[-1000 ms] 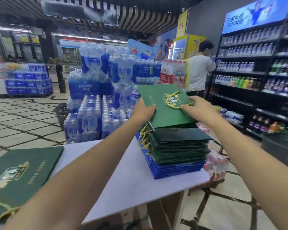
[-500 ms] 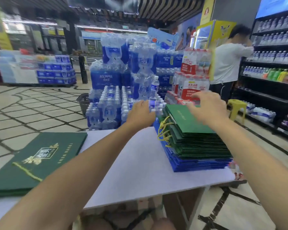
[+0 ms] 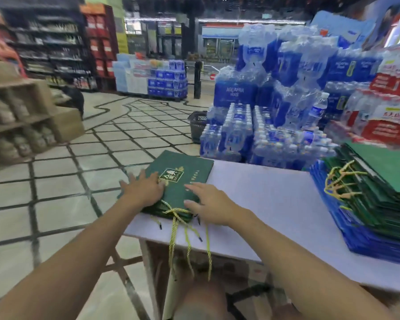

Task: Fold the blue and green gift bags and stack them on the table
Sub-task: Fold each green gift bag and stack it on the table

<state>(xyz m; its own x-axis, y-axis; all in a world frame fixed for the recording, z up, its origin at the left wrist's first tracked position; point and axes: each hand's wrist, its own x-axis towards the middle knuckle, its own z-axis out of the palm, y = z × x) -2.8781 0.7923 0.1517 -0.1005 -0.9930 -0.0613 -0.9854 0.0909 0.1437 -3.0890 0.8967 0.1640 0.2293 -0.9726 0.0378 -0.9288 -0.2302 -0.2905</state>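
From the head camera, the only view here, a flat green gift bag (image 3: 189, 169) lies on top of a few more green ones at the left corner of the table (image 3: 275, 204). Its long axis runs from the near edge away and slightly to the right, and its open end points at the person. The yellow-green cord handles (image 3: 187, 241) spill over the table's near edge. The left hand (image 3: 143, 191) lies flat on the bag's left side with the fingers straight and spread, pressing down and gripping nothing. The right hand (image 3: 208, 204) rests on the near right part of the bag, fingers loosely extended and also closed round nothing. The stack (image 3: 376, 199) of folded green bags sits on blue bags (image 3: 360, 241) at the table's right end, well apart from both hands and directly to the right of them. The right hand is the nearer one. Any carry to that stack would likely run sideways along the table, across the bag's long axis. Shrink-wrapped water bottle packs (image 3: 263, 116) stand behind the table.
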